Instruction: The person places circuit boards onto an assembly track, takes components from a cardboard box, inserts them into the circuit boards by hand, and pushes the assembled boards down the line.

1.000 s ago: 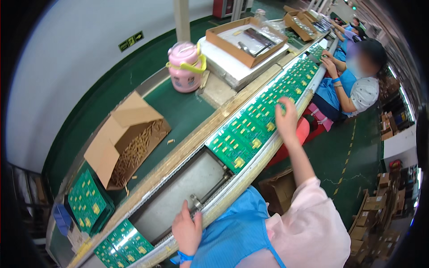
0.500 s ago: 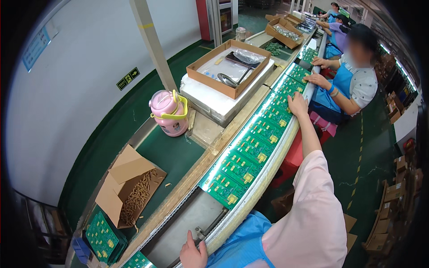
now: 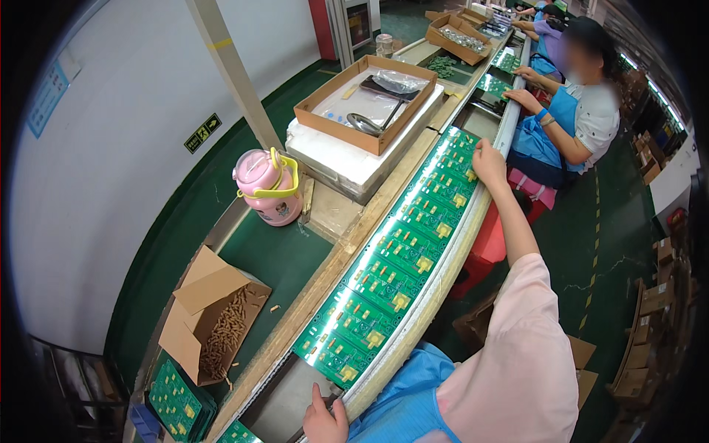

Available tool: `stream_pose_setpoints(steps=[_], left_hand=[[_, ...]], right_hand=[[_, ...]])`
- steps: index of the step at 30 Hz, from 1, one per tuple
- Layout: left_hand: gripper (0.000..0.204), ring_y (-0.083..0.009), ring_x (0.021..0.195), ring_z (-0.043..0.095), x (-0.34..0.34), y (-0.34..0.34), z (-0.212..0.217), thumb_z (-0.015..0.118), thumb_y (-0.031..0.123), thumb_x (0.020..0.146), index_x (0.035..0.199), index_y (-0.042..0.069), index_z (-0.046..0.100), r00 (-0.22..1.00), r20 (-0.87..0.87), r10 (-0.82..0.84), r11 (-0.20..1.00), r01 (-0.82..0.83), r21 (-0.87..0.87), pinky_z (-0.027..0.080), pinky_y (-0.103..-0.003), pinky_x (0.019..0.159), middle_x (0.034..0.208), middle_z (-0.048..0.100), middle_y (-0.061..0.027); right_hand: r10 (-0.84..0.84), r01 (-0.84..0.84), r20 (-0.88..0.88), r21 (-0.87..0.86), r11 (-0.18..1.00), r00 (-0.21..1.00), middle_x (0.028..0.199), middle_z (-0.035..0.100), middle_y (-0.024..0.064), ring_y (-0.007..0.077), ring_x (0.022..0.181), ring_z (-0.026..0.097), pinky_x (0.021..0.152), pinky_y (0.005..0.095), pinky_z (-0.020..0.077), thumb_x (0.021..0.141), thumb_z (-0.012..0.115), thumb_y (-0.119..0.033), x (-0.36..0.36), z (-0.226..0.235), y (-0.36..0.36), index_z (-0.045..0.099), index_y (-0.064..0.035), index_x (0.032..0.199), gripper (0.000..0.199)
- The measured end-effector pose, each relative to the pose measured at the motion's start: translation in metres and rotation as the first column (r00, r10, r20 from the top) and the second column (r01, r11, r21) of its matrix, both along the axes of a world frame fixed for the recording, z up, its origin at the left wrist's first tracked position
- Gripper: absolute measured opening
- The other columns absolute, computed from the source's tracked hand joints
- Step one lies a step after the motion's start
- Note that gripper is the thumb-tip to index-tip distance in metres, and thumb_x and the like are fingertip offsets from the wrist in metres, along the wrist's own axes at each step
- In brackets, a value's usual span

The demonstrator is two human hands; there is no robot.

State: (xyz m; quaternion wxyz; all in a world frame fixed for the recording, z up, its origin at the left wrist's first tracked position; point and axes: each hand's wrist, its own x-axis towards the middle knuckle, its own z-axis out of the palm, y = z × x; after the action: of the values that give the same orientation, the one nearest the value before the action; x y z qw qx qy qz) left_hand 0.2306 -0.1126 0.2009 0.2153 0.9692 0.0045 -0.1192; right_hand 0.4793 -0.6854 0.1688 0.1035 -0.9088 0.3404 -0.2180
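A row of several green circuit boards (image 3: 384, 258) lies edge to edge along the rail track, with small parts and yellow square pieces on them. My right hand (image 3: 489, 164) is at the far end of the row, its fingers closed at the right edge of the last board. Near the row's close end, my left hand (image 3: 325, 422) hovers by the track's inner edge, index finger stretched out and thumb apart, holding nothing. Part of another circuit board (image 3: 238, 434) shows at the bottom edge.
Left of the track stand a carton of small brown parts (image 3: 227, 332), a stack of boards (image 3: 175, 402), a pink jug (image 3: 267, 188) and a shallow box (image 3: 369, 103) on white foam (image 3: 325, 159). At the far right, a co-worker's hands (image 3: 523, 100) touch other boards.
The row of boards has slid toward me along the track, with my right hand drawing back alongside. A gap has opened between it and the co-worker's boards. My left hand has barely moved.
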Motion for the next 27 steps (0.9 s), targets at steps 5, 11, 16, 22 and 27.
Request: stream_pose_setpoints(steps=[5,11,16,22,27], left_hand=[[0.051,-0.0395,0.089,0.064,0.002,0.000,0.000,0.054,0.032,0.097,0.142,0.011,0.047,1.000,-0.017,-0.003,1.000,0.002,-0.020,0.051,-0.048,0.078,0.100,0.067,-0.0213],[0.050,-0.0391,0.088,0.065,0.003,0.000,0.000,0.055,0.030,0.095,0.142,0.012,0.048,0.999,-0.026,0.022,1.000,-0.022,0.001,0.051,-0.048,0.078,0.099,0.067,-0.0204],[0.050,-0.0385,0.089,0.065,0.004,-0.002,0.000,0.056,0.028,0.095,0.141,0.010,0.049,0.999,-0.031,0.019,1.000,-0.019,0.004,0.051,-0.047,0.078,0.100,0.068,-0.0186],[0.048,-0.0383,0.089,0.065,0.004,-0.001,-0.003,0.057,0.026,0.094,0.139,0.009,0.051,0.999,-0.032,0.029,1.000,-0.030,-0.003,0.051,-0.046,0.079,0.102,0.069,-0.0185],[0.049,-0.0379,0.090,0.065,0.006,-0.004,0.000,0.057,0.025,0.093,0.138,0.008,0.051,0.997,-0.055,0.048,0.999,-0.049,-0.015,0.051,-0.046,0.079,0.102,0.069,-0.0186]], right_hand=[[0.257,-0.259,0.345,-0.042,0.965,0.903,0.106,0.068,0.0187,0.0369,0.101,0.064,0.089,0.0415,0.0511,0.086,0.057,-0.001,0.015,-0.028,-0.074,0.067,-0.0028,0.110,0.026],[0.413,-0.401,0.225,-0.102,0.911,0.882,0.113,0.067,0.0143,0.0349,0.105,0.064,0.092,0.0398,0.0499,0.086,0.061,-0.001,0.037,-0.026,-0.078,0.071,-0.0057,0.109,0.026],[0.384,-0.383,0.147,-0.038,0.923,0.911,0.113,0.068,0.0101,0.0322,0.103,0.065,0.090,0.0395,0.0508,0.090,0.060,-0.010,0.039,-0.026,-0.085,0.073,-0.0103,0.107,0.022],[0.373,-0.372,0.098,-0.022,0.928,0.923,0.111,0.069,0.0093,0.0317,0.102,0.066,0.090,0.0396,0.0507,0.090,0.063,-0.017,0.045,-0.030,-0.089,0.074,-0.0103,0.104,0.019],[0.354,-0.354,0.072,-0.008,0.935,0.933,0.111,0.069,0.0079,0.0309,0.103,0.066,0.089,0.0394,0.0508,0.089,0.065,-0.022,0.045,-0.031,-0.098,0.075,-0.0128,0.105,0.020]])
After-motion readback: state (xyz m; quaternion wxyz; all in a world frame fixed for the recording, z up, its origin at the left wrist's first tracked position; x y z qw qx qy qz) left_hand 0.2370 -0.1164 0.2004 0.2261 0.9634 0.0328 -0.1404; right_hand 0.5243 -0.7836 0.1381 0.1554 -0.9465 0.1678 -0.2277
